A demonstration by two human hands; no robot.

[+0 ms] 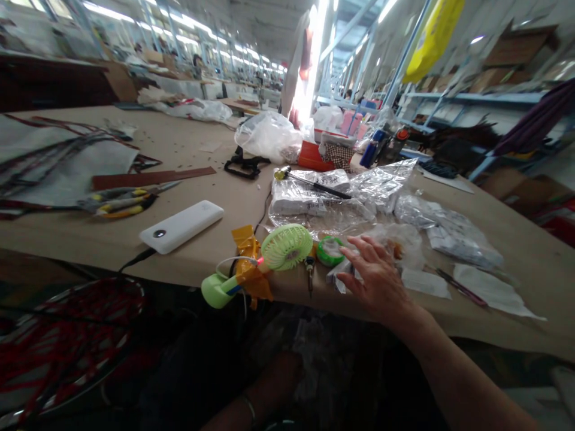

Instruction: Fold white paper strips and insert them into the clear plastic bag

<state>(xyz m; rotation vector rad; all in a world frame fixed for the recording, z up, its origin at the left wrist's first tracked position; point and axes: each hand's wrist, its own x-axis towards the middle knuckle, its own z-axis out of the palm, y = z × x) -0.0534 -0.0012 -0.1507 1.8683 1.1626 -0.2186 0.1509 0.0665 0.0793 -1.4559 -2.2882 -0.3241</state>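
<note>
My right hand point(380, 280) reaches over the table's front edge with its fingers spread, holding nothing I can see. Its fingertips are close to a green roll of tape point(330, 251) and a clear plastic bag with small brown bits point(399, 248). Partly under the palm lies a small whitish packet point(340, 276). Below the table edge, in deep shadow, is my left hand point(287, 366), a bracelet on its wrist. Its fingers cannot be made out; some crumpled clear plastic point(309, 344) shows beside it.
A green fan point(287, 246) is fixed to the edge with orange tape point(254, 278), beside a small screwdriver-like tool point(309, 275). Left are a white power bank point(182, 227) and pliers point(126, 200). Plastic-wrapped packets point(309, 194) lie behind; tweezers point(462, 287) lie right.
</note>
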